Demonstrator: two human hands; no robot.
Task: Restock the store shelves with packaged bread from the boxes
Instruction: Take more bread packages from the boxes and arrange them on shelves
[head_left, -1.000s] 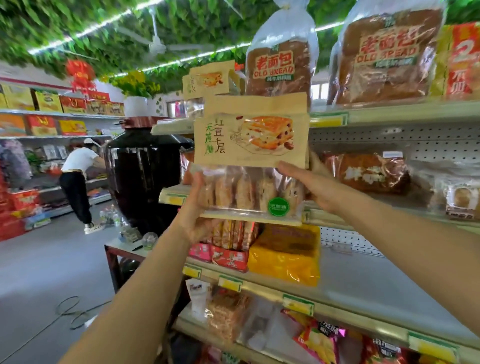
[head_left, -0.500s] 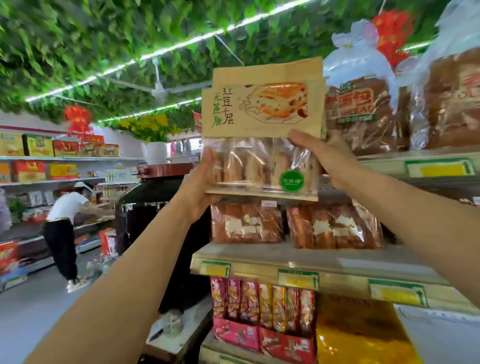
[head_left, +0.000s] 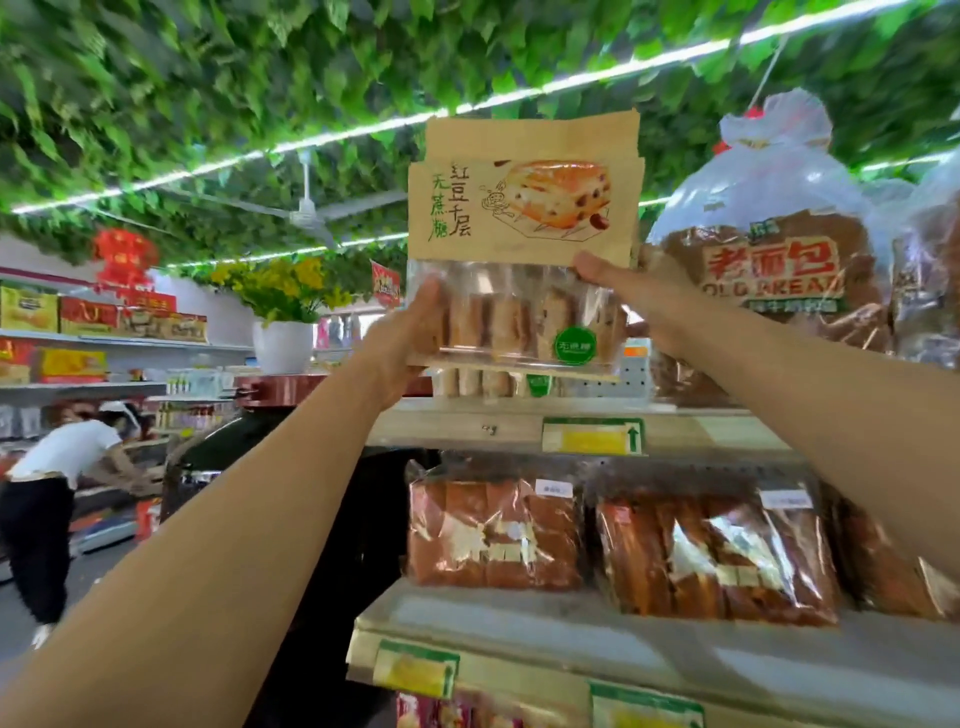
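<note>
We hold, raised above the top shelf (head_left: 467, 427), a bread package with a tan paper header and a clear window showing slices (head_left: 524, 260). Our left hand (head_left: 400, 343) grips its lower left edge, thumb on the front film; the remaining fingers are hidden behind the pack. Our right hand (head_left: 631, 291) pinches the right side, thumb across the header's lower corner, the other fingers likewise concealed. A second identical package (head_left: 488, 382) stands on the top shelf directly behind, visible only as a header edge above ours and a strip of slices below. Whether the two packs touch we cannot tell.

Left to right: red and yellow boxed goods (head_left: 88, 317) on distant wall shelving, blurred; a person in a white top and black trousers (head_left: 47, 499), bent forward, feet partly cut off; a white pot of yellow flowers (head_left: 283, 317); a large dark glossy jar with a red-brown lid (head_left: 322, 519), mostly hidden by our left forearm. Right of our package, a clear-bagged brown loaf labelled "OLD BREAD" (head_left: 774, 280) sits on the top shelf, its lower part crossed by our right forearm. On the shelf beneath lie sliced brown loaves in clear film (head_left: 493, 535), their white labels illegible; the rightmost is cut off by arm and frame. A yellow price tag with a green border (head_left: 592, 436) marks the shelf edge. Leaf garlands and light strips (head_left: 208, 104) cover the ceiling.
</note>
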